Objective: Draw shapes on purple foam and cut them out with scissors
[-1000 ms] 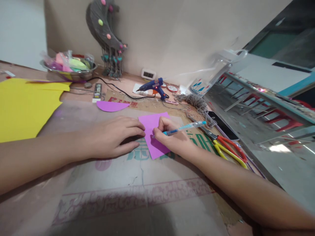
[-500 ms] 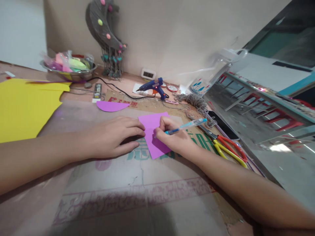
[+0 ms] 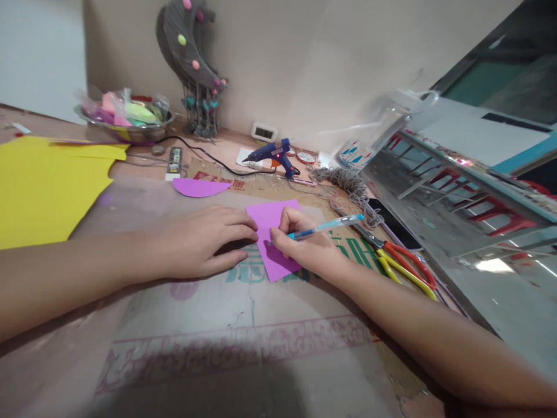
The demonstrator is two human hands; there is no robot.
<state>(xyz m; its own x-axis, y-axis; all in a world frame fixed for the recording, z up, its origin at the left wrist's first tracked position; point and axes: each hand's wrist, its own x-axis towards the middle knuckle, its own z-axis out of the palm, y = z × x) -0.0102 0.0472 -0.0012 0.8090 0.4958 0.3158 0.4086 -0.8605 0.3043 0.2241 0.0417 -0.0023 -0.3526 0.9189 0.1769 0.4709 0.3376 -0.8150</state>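
Observation:
A purple sheet of foam paper lies on the cardboard-covered table. My left hand rests flat on the table, fingers stretched out, with the fingertips pressing the sheet's left edge. My right hand lies on the sheet and pinches a light blue pen, whose tip touches the paper. A purple half-round offcut lies farther back.
Red and yellow scissors lie right of my right hand beside a dark phone. A blue glue gun, grey twine, a metal bowl of coloured bits, a yellow sheet and a mirror panel surround the spot.
The pen tip has shifted slightly over the purple sheet with my right hand. My left hand has stayed in place. The camera has drifted a little.

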